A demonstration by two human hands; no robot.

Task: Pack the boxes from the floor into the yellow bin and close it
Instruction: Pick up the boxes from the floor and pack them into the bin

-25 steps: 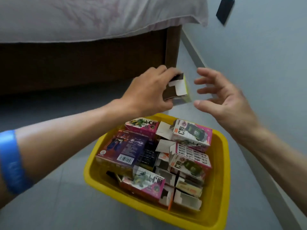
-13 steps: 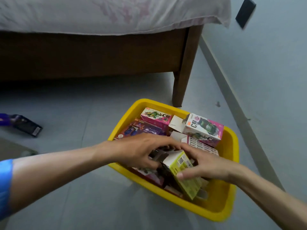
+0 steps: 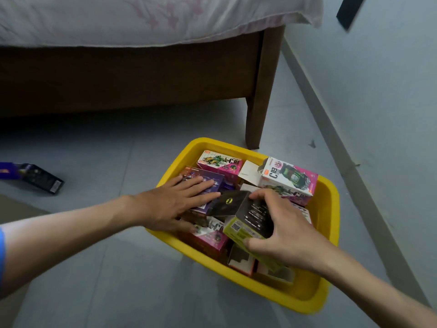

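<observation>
The right hand [image 3: 290, 235] has its grip curled round a yellow-green box [image 3: 243, 233] at the bin's 6 o'clock side, while the left hand [image 3: 175, 204] lies flat, fingers straight, on a purple box [image 3: 212, 183] toward 9 o'clock. The yellow bin [image 3: 331, 209] sits on the floor, nearly full. These look like light, thin cardboard cartons with loose flaps, easily crushed, so hold across the firm long sides; one dark box [image 3: 40, 177] lies on the floor at 9 o'clock, well apart.

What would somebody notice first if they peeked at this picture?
Probably the bright yellow bin on the grey floor by the bed leg, crammed with colourful toy boxes. Both hands are in it: the left hand lies flat on a purple box, while the right hand grips a black and lime box at the bin's middle. Far off to the left, one dark box lies on the floor.
</observation>
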